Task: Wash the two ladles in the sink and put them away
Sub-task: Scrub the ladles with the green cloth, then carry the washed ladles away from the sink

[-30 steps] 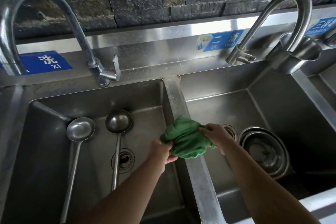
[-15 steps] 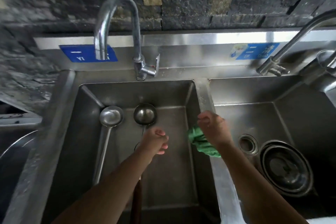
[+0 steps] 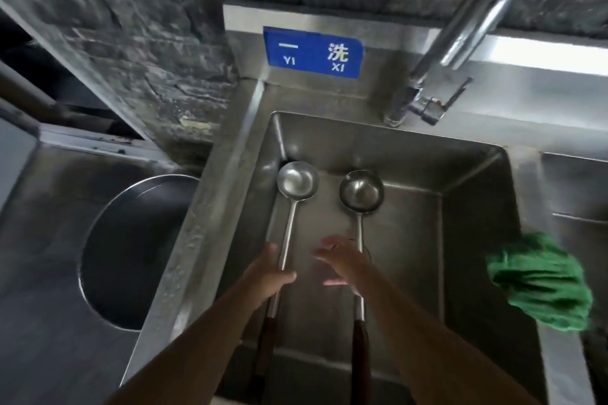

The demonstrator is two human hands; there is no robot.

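Observation:
Two steel ladles with dark handles lie side by side in the left sink basin (image 3: 411, 148), bowls toward the back wall. My left hand (image 3: 268, 276) wraps around the shaft of the left ladle (image 3: 297, 181), thumb and fingers on either side of it. The right ladle (image 3: 361, 191) lies on the basin floor. My right hand (image 3: 342, 265) hovers over its shaft with fingers spread and holds nothing. A green cloth (image 3: 543, 286) is draped over the divider at the right.
A curved steel faucet (image 3: 427, 95) with a lever rises at the back right of the basin. A blue label (image 3: 312, 52) is on the backsplash. At the left, a large round metal pan (image 3: 108, 240) sits on a steel counter. Dark stone wall behind.
My right hand let go of the green cloth, which now rests on the divider. Both hands moved into the left basin; my left hand took hold of the left ladle's shaft. The view shifted left.

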